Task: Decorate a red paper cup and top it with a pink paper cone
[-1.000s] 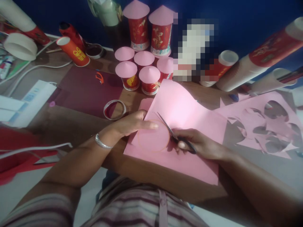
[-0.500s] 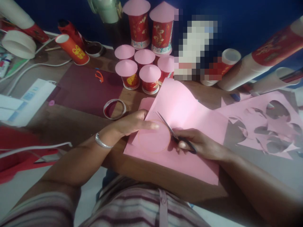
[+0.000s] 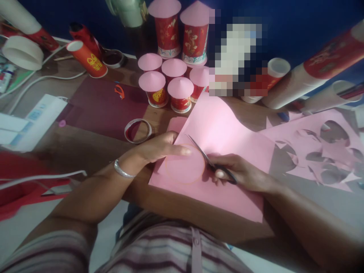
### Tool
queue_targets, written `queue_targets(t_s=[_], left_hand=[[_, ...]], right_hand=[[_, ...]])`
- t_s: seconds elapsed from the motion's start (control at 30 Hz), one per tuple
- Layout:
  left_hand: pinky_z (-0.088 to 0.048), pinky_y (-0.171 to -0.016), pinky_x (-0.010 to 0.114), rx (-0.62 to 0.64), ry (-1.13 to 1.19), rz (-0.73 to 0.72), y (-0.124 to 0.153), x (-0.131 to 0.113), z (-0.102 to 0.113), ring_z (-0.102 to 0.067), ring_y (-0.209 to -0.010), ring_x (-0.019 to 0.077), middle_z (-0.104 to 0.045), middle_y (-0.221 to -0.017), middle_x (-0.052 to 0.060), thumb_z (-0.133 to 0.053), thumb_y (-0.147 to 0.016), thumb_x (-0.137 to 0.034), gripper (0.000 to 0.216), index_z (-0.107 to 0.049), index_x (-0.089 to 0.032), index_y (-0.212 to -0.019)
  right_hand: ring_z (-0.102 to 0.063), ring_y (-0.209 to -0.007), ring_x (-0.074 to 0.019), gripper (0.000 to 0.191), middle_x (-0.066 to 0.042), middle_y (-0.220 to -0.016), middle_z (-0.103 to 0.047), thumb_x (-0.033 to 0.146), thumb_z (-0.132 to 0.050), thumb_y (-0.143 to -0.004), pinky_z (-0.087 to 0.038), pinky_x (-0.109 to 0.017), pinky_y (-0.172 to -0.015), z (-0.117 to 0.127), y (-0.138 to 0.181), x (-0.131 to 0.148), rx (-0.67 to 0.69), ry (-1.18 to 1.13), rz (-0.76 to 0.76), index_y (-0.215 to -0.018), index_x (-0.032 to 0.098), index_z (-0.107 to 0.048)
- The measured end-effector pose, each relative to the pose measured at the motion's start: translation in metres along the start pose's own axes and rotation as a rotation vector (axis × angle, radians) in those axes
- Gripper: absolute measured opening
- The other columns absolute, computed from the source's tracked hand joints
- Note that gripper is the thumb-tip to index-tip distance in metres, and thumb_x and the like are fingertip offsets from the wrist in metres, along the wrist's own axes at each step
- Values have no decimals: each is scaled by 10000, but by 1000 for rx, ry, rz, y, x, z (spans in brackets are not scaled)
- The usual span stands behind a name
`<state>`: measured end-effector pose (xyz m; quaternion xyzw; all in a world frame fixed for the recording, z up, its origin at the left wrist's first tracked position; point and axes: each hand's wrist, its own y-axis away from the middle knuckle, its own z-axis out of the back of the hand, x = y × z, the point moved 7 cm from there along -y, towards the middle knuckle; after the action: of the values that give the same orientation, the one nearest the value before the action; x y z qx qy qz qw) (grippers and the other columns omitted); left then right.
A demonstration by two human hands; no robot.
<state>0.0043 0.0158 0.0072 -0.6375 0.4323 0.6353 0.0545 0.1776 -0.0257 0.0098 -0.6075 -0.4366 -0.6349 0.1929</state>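
Note:
A pink sheet of paper (image 3: 227, 193) lies over the table's front edge, its far part bent upward. Near its left side a circle is drawn in a thin orange line. My left hand (image 3: 163, 148) pinches the sheet at the left, thumb on top within the circle and the other fingers hidden beneath. In my right hand (image 3: 236, 170) is a pair of scissors (image 3: 208, 163), fingers around the dark handles. The blades lie along the circle's upper right edge, tips pointing up and left, close together.
Several red cylinders with pink cone tops (image 3: 180, 89) stand behind the sheet. A tape roll (image 3: 138, 131) lies left of it, on a maroon sheet (image 3: 99, 110). Pink paper with cut-out holes (image 3: 305, 140) lies at right. Long tubes (image 3: 295, 89) lean at the back right.
Both hands, the scissors and the pink sheet stay almost in place. The scissor blades look slightly closer together than before.

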Motion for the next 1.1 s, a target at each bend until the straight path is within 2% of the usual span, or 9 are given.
queue_targets(t_s=[0.1,0.3,0.73,0.93,1.1], left_hand=[[-580,-875,359,5,-5,6,1,0,0,-731,-1009,287,-784,-990,119,-828,-737,-445,495,-757,-96,-1080],[-583,-753,278,7,38,-2,1,2,4,-742,-860,219,-797,-975,91,-842,-744,-381,431,-762,-114,-1072],[-580,-728,252,14,34,-6,1,1,5,-732,-807,177,-791,-926,72,-835,-764,-372,372,-761,-118,-1025],[-530,-629,191,17,22,-30,0,0,7,-666,-684,113,-734,-766,12,-842,-763,-331,246,-742,-126,-855],[-513,-611,201,19,9,-46,0,-1,8,-649,-686,126,-713,-737,7,-830,-774,-327,224,-724,-131,-801]], right_hand=[[-519,-604,-79,479,1,-760,-579,588,-659,-936,-430,-194,-516,0,0,0,-3,-5,3,-1044,121,-659],[-518,-601,-79,465,0,-763,-578,569,-675,-932,-420,-198,-507,0,0,-1,-1,-20,-20,-1040,117,-670],[-528,-592,-80,384,8,-742,-580,486,-705,-933,-424,-205,-506,1,1,-7,-29,-27,-62,-1058,123,-699],[-521,-582,-79,403,5,-716,-587,501,-710,-925,-427,-209,-503,2,1,-8,-35,-16,-77,-1029,111,-713],[-528,-579,-76,374,3,-739,-590,480,-709,-928,-432,-211,-497,1,0,-5,-30,-23,-56,-1005,113,-702]])
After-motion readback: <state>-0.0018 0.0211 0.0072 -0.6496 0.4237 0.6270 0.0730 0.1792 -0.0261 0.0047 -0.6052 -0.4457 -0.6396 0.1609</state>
